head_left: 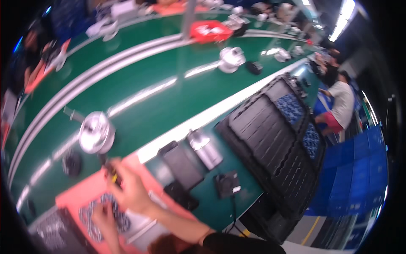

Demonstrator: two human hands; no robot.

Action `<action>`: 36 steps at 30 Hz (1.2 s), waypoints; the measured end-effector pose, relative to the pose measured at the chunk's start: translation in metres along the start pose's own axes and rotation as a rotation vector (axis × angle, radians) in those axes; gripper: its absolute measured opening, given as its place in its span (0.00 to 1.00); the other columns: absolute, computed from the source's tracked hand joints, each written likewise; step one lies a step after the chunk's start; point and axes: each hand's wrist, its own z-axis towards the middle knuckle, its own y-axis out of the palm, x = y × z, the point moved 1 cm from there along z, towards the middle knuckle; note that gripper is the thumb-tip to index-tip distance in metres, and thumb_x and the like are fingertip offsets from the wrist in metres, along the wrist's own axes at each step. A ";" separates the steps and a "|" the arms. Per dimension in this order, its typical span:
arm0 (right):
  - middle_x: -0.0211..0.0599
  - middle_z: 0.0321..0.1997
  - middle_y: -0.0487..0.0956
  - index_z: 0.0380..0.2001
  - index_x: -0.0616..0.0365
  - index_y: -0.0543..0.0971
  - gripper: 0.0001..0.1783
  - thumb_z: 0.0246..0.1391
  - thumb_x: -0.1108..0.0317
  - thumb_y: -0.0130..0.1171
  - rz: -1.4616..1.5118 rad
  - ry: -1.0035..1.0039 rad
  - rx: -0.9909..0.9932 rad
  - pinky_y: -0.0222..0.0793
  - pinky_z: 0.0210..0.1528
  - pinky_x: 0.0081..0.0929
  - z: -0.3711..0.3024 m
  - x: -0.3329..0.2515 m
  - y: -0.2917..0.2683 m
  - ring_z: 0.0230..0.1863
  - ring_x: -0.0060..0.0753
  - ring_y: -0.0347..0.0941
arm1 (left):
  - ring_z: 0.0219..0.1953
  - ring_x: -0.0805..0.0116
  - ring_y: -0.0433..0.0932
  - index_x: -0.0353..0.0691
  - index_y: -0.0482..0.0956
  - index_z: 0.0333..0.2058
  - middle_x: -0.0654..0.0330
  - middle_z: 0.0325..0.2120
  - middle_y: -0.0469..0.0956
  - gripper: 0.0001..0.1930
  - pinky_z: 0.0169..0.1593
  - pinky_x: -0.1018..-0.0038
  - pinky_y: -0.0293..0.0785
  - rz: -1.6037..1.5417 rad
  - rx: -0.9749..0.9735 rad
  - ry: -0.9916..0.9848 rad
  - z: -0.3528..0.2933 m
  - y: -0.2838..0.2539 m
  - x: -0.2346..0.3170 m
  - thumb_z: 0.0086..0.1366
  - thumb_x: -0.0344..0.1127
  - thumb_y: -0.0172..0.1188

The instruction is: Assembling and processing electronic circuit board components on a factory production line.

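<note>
My right hand [132, 189] is closed around a screwdriver-like tool [113, 174] with a black and yellow handle; its dark front end points away toward a shiny silver round housing [96, 133] on the green bench. Below it, my left hand [105, 220] reaches down to a spread of small grey-blue metallic pieces [88, 213] on a pink mat [72, 195]. Its fingers look pinched together, and whatever is between them is too small and blurred to make out. A white sheet-like item [141, 224] lies under my right forearm.
Right of the mat are a grey-black box [182, 165], a silver cylinder [205, 149] and a black square device with a cable [227, 184]. A large black slotted tray [270, 135] overhangs the edge. A black disc [72, 164] and another silver housing [231, 59] sit on the green bench [148, 110]. People work farther off.
</note>
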 end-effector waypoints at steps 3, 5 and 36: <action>0.35 0.32 0.75 0.47 0.63 0.73 0.13 0.58 0.76 0.58 -0.179 -0.088 0.110 0.64 0.30 0.24 0.001 -0.018 -0.026 0.27 0.22 0.66 | 0.23 0.65 0.76 0.29 0.81 0.30 0.52 0.21 0.79 0.03 0.29 0.69 0.70 -0.047 -0.077 0.117 0.009 0.015 0.027 0.57 0.23 0.65; 0.36 0.31 0.75 0.46 0.63 0.73 0.13 0.58 0.76 0.58 -0.221 -0.093 0.109 0.63 0.30 0.24 0.004 -0.018 -0.033 0.26 0.24 0.66 | 0.23 0.65 0.77 0.28 0.82 0.30 0.51 0.22 0.80 0.03 0.30 0.69 0.71 -0.118 -0.099 0.091 0.015 0.021 0.035 0.57 0.22 0.65; 0.46 0.38 0.78 0.48 0.66 0.74 0.19 0.52 0.77 0.60 -0.097 0.017 0.081 0.74 0.38 0.33 0.012 -0.021 -0.030 0.37 0.42 0.77 | 0.29 0.43 0.79 0.30 0.78 0.27 0.43 0.24 0.79 0.05 0.34 0.54 0.73 0.336 -0.086 0.168 0.018 0.010 0.065 0.58 0.26 0.62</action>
